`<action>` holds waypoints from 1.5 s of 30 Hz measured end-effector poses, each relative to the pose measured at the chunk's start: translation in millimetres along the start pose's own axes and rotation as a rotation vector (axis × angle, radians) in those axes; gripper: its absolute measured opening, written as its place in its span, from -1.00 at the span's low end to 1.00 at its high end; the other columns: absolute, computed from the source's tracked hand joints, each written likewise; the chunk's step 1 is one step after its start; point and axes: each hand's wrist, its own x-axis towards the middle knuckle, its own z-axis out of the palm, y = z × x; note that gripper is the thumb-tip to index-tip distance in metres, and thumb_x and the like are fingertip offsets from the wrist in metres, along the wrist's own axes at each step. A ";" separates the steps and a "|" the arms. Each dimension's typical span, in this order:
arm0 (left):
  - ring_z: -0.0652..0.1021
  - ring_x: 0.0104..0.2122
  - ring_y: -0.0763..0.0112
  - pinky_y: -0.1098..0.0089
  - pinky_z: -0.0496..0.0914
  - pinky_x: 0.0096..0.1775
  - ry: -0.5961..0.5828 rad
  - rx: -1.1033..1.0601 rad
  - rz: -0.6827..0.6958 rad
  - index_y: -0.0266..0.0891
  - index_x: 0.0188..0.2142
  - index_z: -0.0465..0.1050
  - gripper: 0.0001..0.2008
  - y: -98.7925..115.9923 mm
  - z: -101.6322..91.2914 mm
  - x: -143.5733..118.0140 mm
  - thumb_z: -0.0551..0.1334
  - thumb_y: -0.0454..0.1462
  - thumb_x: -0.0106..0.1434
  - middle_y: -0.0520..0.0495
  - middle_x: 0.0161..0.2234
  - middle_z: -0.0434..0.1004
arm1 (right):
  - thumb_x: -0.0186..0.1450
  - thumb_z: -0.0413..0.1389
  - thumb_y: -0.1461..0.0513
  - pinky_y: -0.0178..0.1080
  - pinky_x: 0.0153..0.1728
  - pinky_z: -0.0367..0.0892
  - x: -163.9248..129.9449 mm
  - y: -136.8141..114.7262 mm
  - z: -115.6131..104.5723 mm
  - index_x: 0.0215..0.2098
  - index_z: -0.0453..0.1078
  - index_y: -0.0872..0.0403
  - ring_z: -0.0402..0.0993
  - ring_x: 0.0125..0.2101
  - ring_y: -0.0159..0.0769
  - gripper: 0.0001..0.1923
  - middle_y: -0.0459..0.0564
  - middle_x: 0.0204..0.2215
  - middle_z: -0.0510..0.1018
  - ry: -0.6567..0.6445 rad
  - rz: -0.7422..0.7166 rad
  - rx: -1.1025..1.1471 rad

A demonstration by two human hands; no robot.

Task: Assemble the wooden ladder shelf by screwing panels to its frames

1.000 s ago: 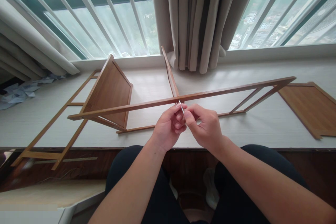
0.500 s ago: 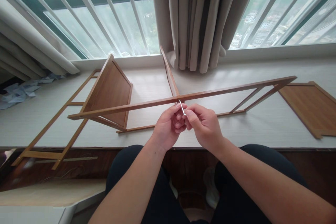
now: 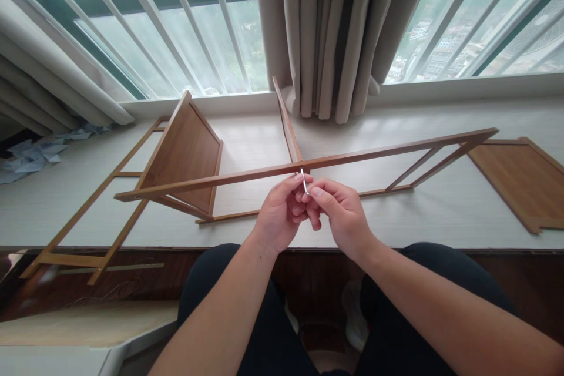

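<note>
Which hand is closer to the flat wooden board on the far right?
Right. The right hand is to the left of the board; the left hand is farther left, beyond it.

Beige curtain (image 3: 324, 35) straight beyond fingers (image 3: 325, 198); 2nd curtain (image 3: 48, 41) far L of them, pale papers (image 3: 33, 155) scattered by its foot. L window (image 3: 174, 41) & R window (image 3: 458, 29), both barred, beyond fingers, either side. White ledge (image 3: 396, 120) below fingers, runs L-R. Dark wood floor (image 3: 315, 273) nearer than fingers, lower. Pale furn. pc. (image 3: 101, 323) well L, nearer.
</note>
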 end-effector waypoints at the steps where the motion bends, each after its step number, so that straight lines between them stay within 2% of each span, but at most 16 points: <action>1: 0.20 -0.70 0.69 0.63 0.08 -0.70 -0.002 0.010 0.011 -0.30 -0.33 0.55 -0.75 0.0 -0.4 0.1 0.45 -0.18 0.09 0.16 -0.61 0.29 | 0.41 0.14 0.04 -0.21 -0.37 0.56 0.1 1.0 -0.1 -0.33 0.48 0.06 0.42 -0.60 -0.37 -0.72 -0.18 -0.65 0.44 -0.009 0.019 0.024; 6: 0.20 -0.70 0.69 0.63 0.09 -0.70 -0.010 0.014 0.028 -0.31 -0.32 0.56 -0.75 -0.6 -2.3 0.7 0.45 -0.18 0.09 0.16 -0.61 0.28 | 0.40 0.17 0.05 -0.25 -0.39 0.50 0.7 2.8 -1.3 -0.32 0.50 0.08 0.36 -0.64 -0.43 -0.73 -0.15 -0.61 0.51 -0.034 0.036 0.077; 9: 0.23 -0.70 0.69 0.62 0.11 -0.70 -0.005 0.013 0.025 -0.31 -0.32 0.56 -0.75 -0.5 -2.3 0.2 0.45 -0.18 0.09 0.16 -0.62 0.27 | 0.39 0.19 0.07 -0.33 -0.54 0.39 0.6 2.8 -2.1 -0.31 0.51 0.09 0.35 -0.66 -0.44 -0.74 -0.16 -0.63 0.49 -0.051 0.046 0.127; 13: 0.25 -0.71 0.70 0.63 0.10 -0.69 0.000 0.029 0.018 -0.31 -0.33 0.55 -0.73 0.2 -1.3 -1.5 0.46 -0.17 0.08 0.17 -0.62 0.26 | 0.37 0.20 0.02 -0.37 -0.74 0.22 0.2 5.2 -3.8 -0.27 0.49 0.09 0.30 -0.74 -0.42 -0.71 -0.19 -0.68 0.44 -0.114 0.163 0.231; 15: 0.26 -0.72 0.69 0.62 0.11 -0.69 0.000 0.044 0.017 -0.31 -0.32 0.54 -0.72 0.2 -1.0 -2.2 0.46 -0.16 0.08 0.18 -0.62 0.26 | 0.37 0.20 0.02 -0.39 -0.75 0.21 0.1 6.8 -4.3 -0.27 0.48 0.09 0.29 -0.75 -0.44 -0.71 -0.21 -0.70 0.42 -0.129 0.192 0.273; 19: 0.27 -0.73 0.67 0.60 0.12 -0.69 -0.001 0.068 0.028 -0.30 -0.31 0.54 -0.69 -0.3 -1.3 -1.9 0.47 -0.12 0.09 0.18 -0.62 0.26 | 0.40 0.19 0.05 -0.40 -0.72 0.24 0.2 9.0 -3.8 -0.26 0.47 0.09 0.30 -0.74 -0.45 -0.74 -0.20 -0.68 0.45 -0.138 0.160 0.288; 23: 0.24 -0.72 0.69 0.62 0.07 -0.69 0.004 0.088 0.073 -0.31 -0.34 0.55 -0.66 -1.2 -1.8 0.0 0.49 -0.08 0.08 0.17 -0.63 0.27 | 0.42 0.17 0.07 -0.39 -0.72 0.22 -0.3 10.3 -2.5 -0.32 0.42 0.06 0.29 -0.74 -0.44 -0.74 -0.20 -0.68 0.45 -0.113 0.118 0.248; 31: 0.21 -0.70 0.68 0.61 0.05 -0.68 -0.043 0.126 0.114 -0.32 -0.40 0.57 -0.75 -2.1 -2.3 -1.1 0.45 -0.15 0.15 0.14 -0.64 0.28 | 0.44 0.15 0.04 -0.37 -0.68 0.21 -3.0 8.4 -1.9 -0.37 0.34 0.04 0.26 -0.72 -0.45 -0.70 -0.20 -0.67 0.43 -0.080 0.047 0.121; 34: 0.21 -0.70 0.67 0.59 0.06 -0.67 -0.052 0.124 0.092 -0.32 -0.39 0.57 -0.76 -2.2 -2.7 -1.3 0.44 -0.15 0.16 0.15 -0.64 0.25 | 0.43 0.17 0.05 -0.36 -0.62 0.24 -4.1 6.4 -3.0 -0.37 0.33 0.04 0.25 -0.70 -0.46 -0.70 -0.23 -0.68 0.40 -0.046 -0.018 0.031; 38: 0.24 -0.68 0.65 0.56 0.13 -0.64 -0.034 0.107 0.066 -0.32 -0.35 0.59 -0.74 -2.5 -4.1 -0.7 0.45 -0.14 0.14 0.15 -0.63 0.25 | 0.39 0.22 0.11 -0.36 -0.54 0.27 -6.3 7.4 -6.7 -0.35 0.33 0.03 0.32 -0.59 -0.45 -0.76 -0.20 -0.59 0.43 -0.050 -0.206 -0.186; 41: 0.31 -0.65 0.61 0.53 0.25 -0.58 0.003 0.086 0.055 -0.31 -0.32 0.60 -0.72 -2.4 -4.3 -0.4 0.48 -0.14 0.11 0.15 -0.61 0.26 | 0.35 0.24 0.16 -0.36 -0.52 0.26 -8.0 9.9 -8.6 -0.35 0.32 0.03 0.30 -0.56 -0.45 -0.79 -0.19 -0.55 0.41 -0.044 -0.341 -0.405; 45: 0.38 -0.62 0.56 0.46 0.40 -0.52 0.012 0.039 0.063 -0.32 -0.33 0.59 -0.74 -2.2 -2.8 -0.6 0.48 -0.17 0.09 0.15 -0.58 0.28 | 0.31 0.26 0.22 -0.38 -0.54 0.23 -8.3 12.8 -8.3 -0.36 0.28 0.02 0.23 -0.60 -0.49 -0.78 -0.24 -0.59 0.34 -0.014 -0.466 -0.598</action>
